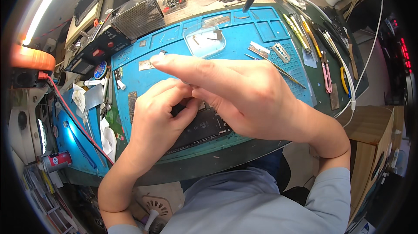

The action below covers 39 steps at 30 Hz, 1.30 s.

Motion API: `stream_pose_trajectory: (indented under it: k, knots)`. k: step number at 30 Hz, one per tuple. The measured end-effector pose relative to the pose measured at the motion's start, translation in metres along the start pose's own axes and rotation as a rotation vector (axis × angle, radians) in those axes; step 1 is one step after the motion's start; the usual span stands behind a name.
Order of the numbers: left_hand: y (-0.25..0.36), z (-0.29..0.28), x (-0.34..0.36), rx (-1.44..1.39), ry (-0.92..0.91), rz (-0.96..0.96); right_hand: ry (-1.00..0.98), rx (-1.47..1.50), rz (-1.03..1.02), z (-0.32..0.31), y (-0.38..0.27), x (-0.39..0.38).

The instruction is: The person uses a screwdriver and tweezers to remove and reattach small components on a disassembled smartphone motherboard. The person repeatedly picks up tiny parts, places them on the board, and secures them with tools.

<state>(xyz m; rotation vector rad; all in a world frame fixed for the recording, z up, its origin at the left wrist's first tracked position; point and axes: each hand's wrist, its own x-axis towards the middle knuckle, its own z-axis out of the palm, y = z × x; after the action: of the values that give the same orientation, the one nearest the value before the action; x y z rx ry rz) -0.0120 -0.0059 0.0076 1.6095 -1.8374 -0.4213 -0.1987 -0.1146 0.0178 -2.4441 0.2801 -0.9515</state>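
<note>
A dark opened phone body [204, 127] lies on the blue work mat [244, 34] near the table's front edge, mostly hidden under both hands. My left hand [159, 114] is curled over its left part, fingers pinched together on the device. My right hand [237, 90] lies across it from the right, index finger stretched out to the left, the other fingers bent down at the phone. Whatever small thing the fingertips hold is hidden.
A clear plastic tray [204, 42] with small parts sits behind the hands. Tweezers and metal blades [274, 53] lie at the mat's right, several hand tools [313, 38] beyond. A black device with a mesh box [126, 25] stands back left, a red cable [74, 116] at left.
</note>
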Motion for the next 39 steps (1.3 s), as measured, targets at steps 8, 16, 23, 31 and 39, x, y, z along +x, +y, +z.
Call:
stream_pose_trajectory:
  k: [8,16,23,31,39]
  knots:
    - [0.002,0.0,0.001,-0.016,-0.004,-0.014,-0.007,-0.003,0.046,-0.002,-0.004,0.001]
    - [-0.006,-0.018,0.003,-0.218,-0.001,-0.101,-0.052,-0.003,0.031,-0.007,-0.002,0.002]
    - [-0.045,-0.059,0.001,-0.049,0.321,-0.192,0.377,0.298,0.164,-0.015,0.009,0.011]
    - [-0.055,-0.049,-0.005,0.1,0.296,-0.046,0.155,0.323,0.321,0.012,0.033,0.009]
    - [-0.052,-0.032,-0.014,0.08,0.204,-0.026,0.11,0.258,0.252,0.012,0.032,0.005]
